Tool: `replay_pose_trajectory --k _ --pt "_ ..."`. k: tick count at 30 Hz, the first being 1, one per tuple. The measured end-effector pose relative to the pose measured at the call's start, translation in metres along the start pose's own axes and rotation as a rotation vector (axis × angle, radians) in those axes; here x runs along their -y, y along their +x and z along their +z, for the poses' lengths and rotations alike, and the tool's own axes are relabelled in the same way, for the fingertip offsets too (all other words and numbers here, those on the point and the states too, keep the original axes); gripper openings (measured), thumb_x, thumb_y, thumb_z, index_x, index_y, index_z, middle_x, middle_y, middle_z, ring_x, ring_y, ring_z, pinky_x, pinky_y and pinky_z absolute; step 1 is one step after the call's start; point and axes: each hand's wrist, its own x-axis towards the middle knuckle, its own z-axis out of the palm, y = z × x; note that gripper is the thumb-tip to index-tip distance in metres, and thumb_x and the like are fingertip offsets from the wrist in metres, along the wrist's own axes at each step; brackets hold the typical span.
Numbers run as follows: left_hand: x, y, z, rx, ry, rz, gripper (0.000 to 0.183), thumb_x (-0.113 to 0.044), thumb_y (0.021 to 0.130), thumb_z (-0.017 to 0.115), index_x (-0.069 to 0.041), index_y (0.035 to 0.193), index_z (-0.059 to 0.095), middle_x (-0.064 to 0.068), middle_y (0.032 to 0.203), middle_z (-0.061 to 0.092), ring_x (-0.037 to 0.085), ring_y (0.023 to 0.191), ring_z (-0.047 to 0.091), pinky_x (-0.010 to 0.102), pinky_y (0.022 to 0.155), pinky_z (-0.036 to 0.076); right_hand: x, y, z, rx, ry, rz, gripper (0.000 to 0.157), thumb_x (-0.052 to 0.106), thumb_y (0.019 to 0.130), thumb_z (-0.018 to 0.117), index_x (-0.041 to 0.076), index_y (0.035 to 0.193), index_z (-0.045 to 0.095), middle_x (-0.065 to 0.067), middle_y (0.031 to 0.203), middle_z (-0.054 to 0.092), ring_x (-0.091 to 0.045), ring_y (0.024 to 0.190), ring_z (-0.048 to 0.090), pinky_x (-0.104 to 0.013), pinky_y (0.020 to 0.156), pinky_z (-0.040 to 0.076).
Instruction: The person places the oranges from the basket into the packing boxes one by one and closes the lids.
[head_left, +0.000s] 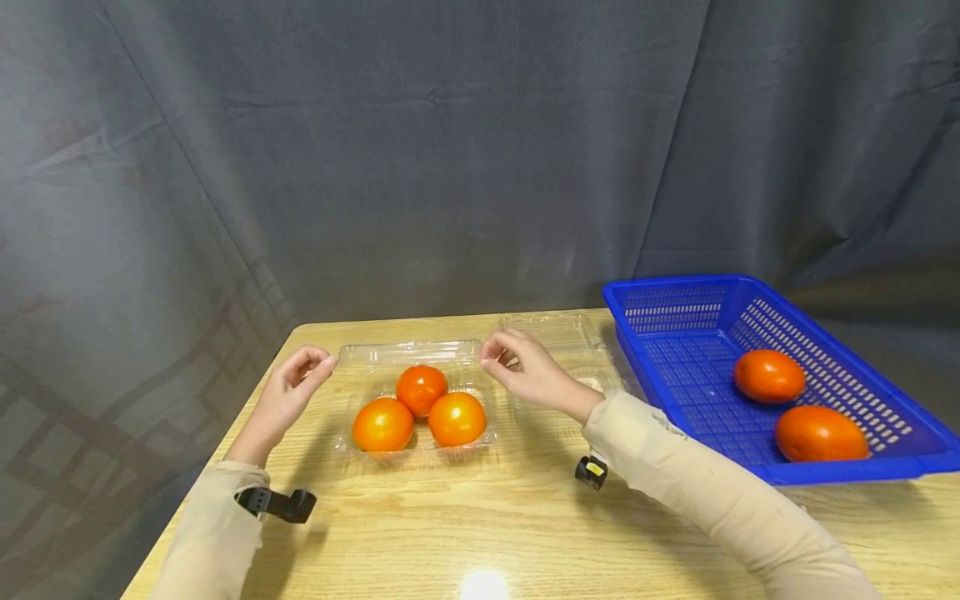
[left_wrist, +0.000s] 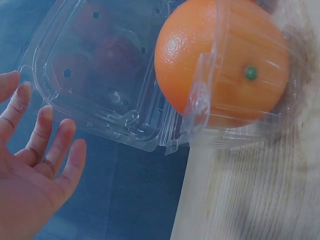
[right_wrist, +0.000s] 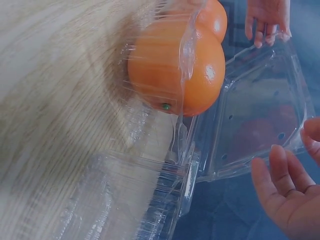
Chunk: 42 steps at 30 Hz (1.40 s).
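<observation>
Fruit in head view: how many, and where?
5: front-left one, front-right one and rear one in the clear box; far one and near one in the basket. The right sleeve may hide more.

Dark grey fabric curtain [head_left: 465,167] spans the backdrop, creased, with long slanting lines and a faint lattice pattern [head_left: 45,433] lower left, print or shadow unclear. Pale yellow wood-grain tabletop [head_left: 420,533] in front, rounded far left corner, far edge near the curtain. Bright white glare spot [head_left: 483,585] on its near part, overhead source out of frame
</observation>
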Motion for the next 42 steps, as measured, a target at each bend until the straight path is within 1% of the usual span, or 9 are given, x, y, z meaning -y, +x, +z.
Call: replay_pose_trajectory --k 11,15,18,22,26,32,35,39,42 --pt "0.003 -0.003 -0.005 0.053 0.022 0.04 0.023 -0.016 0.095 0.053 0.008 0.096 0.053 -0.009 0.088 0.054 -0.004 0.085 0.05 0.008 0.077 0.041 0.002 -0.005 0.0 0.024 0.002 0.03 0.004 0.008 0.088 0.06 0.005 0.086 0.057 -0.009 0.092 0.055 -0.015 0.079 0.055 -0.02 0.068 0.048" --pt "0.002 -0.004 -0.005 0.061 0.04 0.042 0.019 -0.012 0.094 0.054 0.007 0.095 0.054 -0.012 0.088 0.055 -0.006 0.087 0.051 0.008 0.077 0.042 0.002 -0.007 0.001 0.029 -0.003 0.038 0.004 0.008 0.087 0.06 0.005 0.087 0.057 -0.009 0.093 0.055 -0.016 0.08 0.055 -0.021 0.069 0.049" --pt "0.0 -0.005 -0.005 0.069 0.06 0.048 0.01 -0.005 0.093 0.053 0.005 0.094 0.055 -0.014 0.088 0.055 -0.007 0.088 0.051 0.008 0.077 0.042 0.001 -0.007 0.002 0.039 -0.002 0.048 0.004 0.008 0.087 0.06 0.005 0.087 0.057 -0.009 0.093 0.054 -0.016 0.08 0.055 -0.023 0.07 0.05" --pt "-0.001 -0.006 -0.006 0.08 0.102 0.054 0.006 -0.001 0.091 0.054 0.003 0.094 0.057 -0.015 0.089 0.054 -0.008 0.088 0.05 0.007 0.076 0.042 0.001 -0.009 0.003 0.046 -0.01 0.035 0.004 0.007 0.087 0.06 0.006 0.086 0.057 -0.009 0.093 0.055 -0.015 0.079 0.055 -0.024 0.069 0.05" --pt "-0.002 -0.008 -0.007 0.092 0.126 0.06 0.009 -0.005 0.092 0.056 0.003 0.094 0.057 -0.01 0.089 0.055 -0.006 0.086 0.049 0.007 0.076 0.042 0.0 -0.011 0.003 0.048 -0.017 0.018 0.004 0.005 0.087 0.06 0.006 0.085 0.057 -0.01 0.092 0.055 -0.015 0.078 0.055 -0.021 0.067 0.049" --pt "0.001 -0.011 -0.008 0.107 0.135 0.089 0.018 -0.012 0.093 0.056 0.005 0.094 0.058 -0.004 0.088 0.056 -0.005 0.082 0.05 0.007 0.076 0.043 0.001 -0.015 0.005 0.054 -0.019 0.011 0.004 0.004 0.086 0.061 0.006 0.085 0.057 -0.01 0.091 0.055 -0.015 0.077 0.055 -0.022 0.067 0.049" --pt "0.003 -0.011 -0.008 0.1 0.132 0.098 0.016 -0.01 0.093 0.056 0.006 0.094 0.058 -0.008 0.089 0.055 -0.005 0.083 0.05 0.006 0.077 0.043 0.001 -0.016 0.006 0.053 -0.029 0.012 0.004 0.004 0.086 0.06 0.006 0.085 0.056 -0.01 0.091 0.055 -0.015 0.077 0.055 -0.021 0.067 0.048" --pt "0.003 -0.012 -0.007 0.091 0.131 0.113 0.008 -0.001 0.09 0.056 0.005 0.093 0.059 -0.019 0.09 0.051 -0.006 0.085 0.049 0.004 0.078 0.042 0.0 -0.018 0.008 0.056 -0.043 0.02 0.005 0.005 0.086 0.06 0.007 0.085 0.056 -0.009 0.091 0.054 -0.014 0.078 0.054 -0.019 0.067 0.048" --pt "0.003 -0.014 -0.008 0.107 0.132 0.137 0.005 0.003 0.088 0.057 0.004 0.092 0.059 -0.02 0.091 0.051 -0.006 0.088 0.048 0.003 0.081 0.041 0.0 -0.019 0.009 0.061 -0.05 0.02 0.006 0.004 0.086 0.06 0.008 0.085 0.056 -0.009 0.092 0.054 -0.013 0.078 0.054 -0.018 0.067 0.049"
